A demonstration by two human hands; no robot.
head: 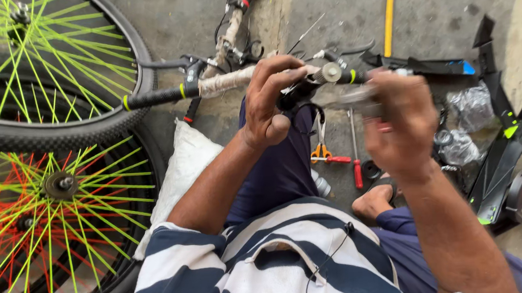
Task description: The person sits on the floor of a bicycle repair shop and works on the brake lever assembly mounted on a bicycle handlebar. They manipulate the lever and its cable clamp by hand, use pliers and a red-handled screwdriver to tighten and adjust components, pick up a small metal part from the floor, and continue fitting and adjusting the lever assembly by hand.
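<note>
I'm gripping the handlebar (226, 81) with my left hand (270, 103), long axis running left-right ahead of me | right hand (397, 125) blurring, closing on a small tool (355, 97) at its right end.

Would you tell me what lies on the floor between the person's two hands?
In the head view, orange-handled scissors and a red-handled screwdriver lie on the floor between the left hand and right hand.

Tight quarters around the handlebar

We see open concrete only toward twelve o'clock; two wheels (57, 118) wall off nine, black mudguards (499, 142) crowd three, and a red screwdriver (356, 164) and scissors (322, 151) litter the floor under the handlebar (220, 82).
</note>
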